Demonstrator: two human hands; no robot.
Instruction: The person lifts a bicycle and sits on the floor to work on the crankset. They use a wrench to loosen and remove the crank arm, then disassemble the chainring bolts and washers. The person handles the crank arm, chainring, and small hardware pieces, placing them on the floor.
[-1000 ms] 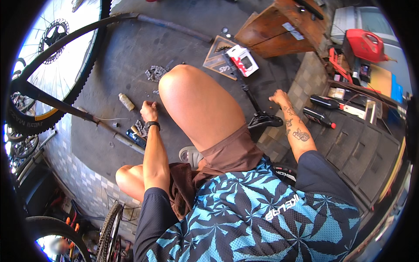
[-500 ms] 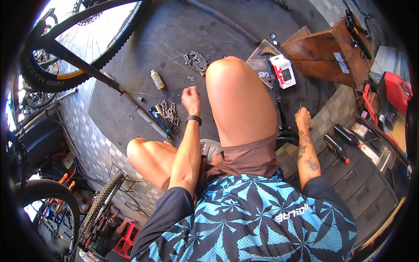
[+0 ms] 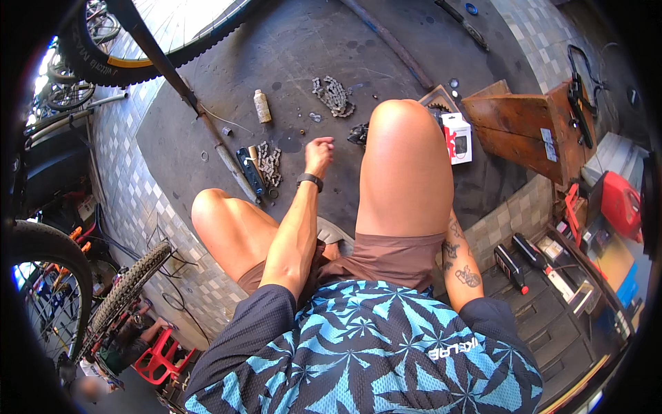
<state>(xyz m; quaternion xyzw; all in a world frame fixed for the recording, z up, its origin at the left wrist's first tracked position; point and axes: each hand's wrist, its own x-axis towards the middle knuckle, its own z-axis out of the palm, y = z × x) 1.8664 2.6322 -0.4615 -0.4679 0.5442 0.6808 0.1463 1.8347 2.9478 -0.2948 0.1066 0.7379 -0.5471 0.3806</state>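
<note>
My left hand (image 3: 318, 157), a dark band on its wrist, hovers over the dark mat left of my raised knee. Its fingers are curled and pressed together; anything between them is too small to make out. My right forearm passes behind the raised thigh, which hides that hand. A black mechanical part (image 3: 357, 133) pokes out at the left of the knee, close to my left fingers; the rest of it is covered. Beyond lie a loose bicycle chain (image 3: 334, 96) and a small bottle (image 3: 262, 107). Nearer, a second chain (image 3: 269, 164) lies beside a dark blue tool (image 3: 250, 171).
A metal post (image 3: 227, 162) slants across the left, below a bicycle wheel (image 3: 155, 69). Right of my knee are a white box (image 3: 457, 138) and a wooden box (image 3: 514, 121). Black bottles (image 3: 510, 268) lie on a dark cabinet (image 3: 552, 317). Several bicycles crowd the left.
My right hand, earlier right of the knee with a thin item, has gone behind the thigh. The long black part there has disappeared; a black part shows left of the knee. The view has shifted.
</note>
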